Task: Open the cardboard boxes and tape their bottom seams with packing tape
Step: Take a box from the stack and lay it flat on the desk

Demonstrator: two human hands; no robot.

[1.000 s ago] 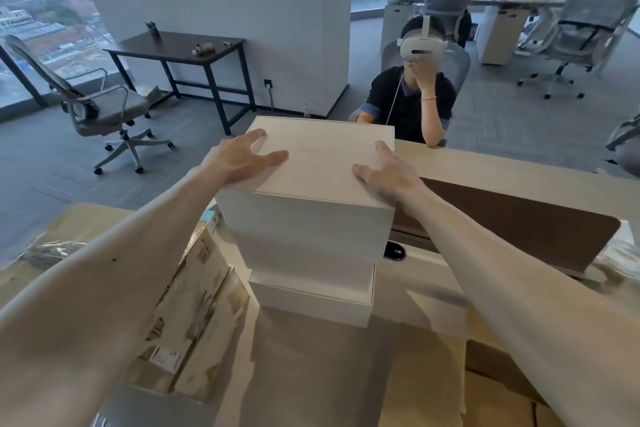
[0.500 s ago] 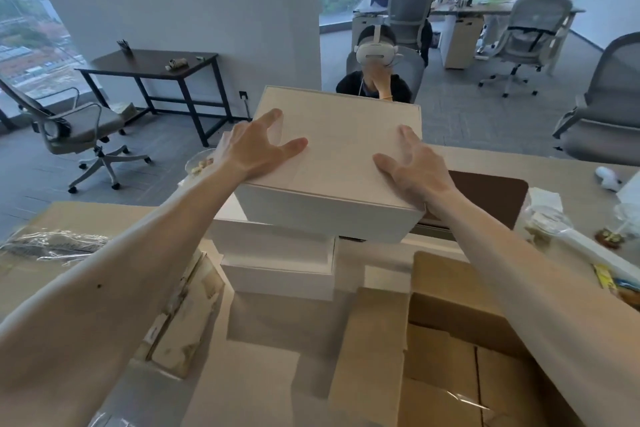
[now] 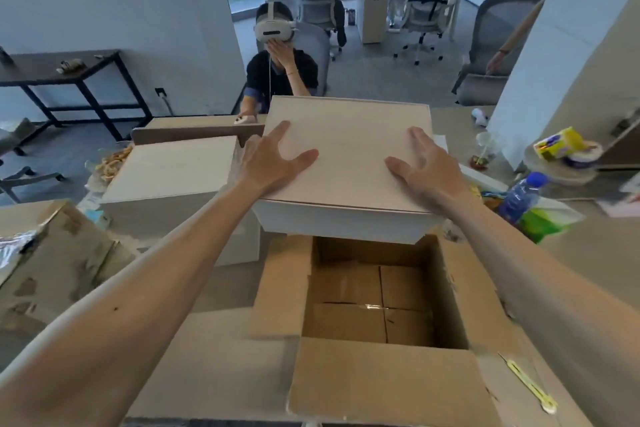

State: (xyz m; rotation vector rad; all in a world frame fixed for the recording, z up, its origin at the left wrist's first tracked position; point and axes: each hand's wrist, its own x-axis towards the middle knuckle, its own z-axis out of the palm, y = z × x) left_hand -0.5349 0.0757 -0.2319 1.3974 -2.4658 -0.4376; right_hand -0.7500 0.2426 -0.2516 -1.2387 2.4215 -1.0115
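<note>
Two risks stand out: the open cardboard box (image 3: pixel 282 288), flaps splayed and a strip of clear tape (image 3: pixel 372 306) already across its bottom seam, sits just below the white box (image 3: pixel 346 156), which seems carried by palm pressure alone, so it could slip, or catch the far rim and go in crooked. The left hand (image 3: pixel 273 163) and right hand (image 3: pixel 426 172) lie spread on the white box's lid near its left and right edges, fingers mostly straight, pressing rather than curling round it; the cardboard box is beneath them and nearer the person, touched by neither.
</note>
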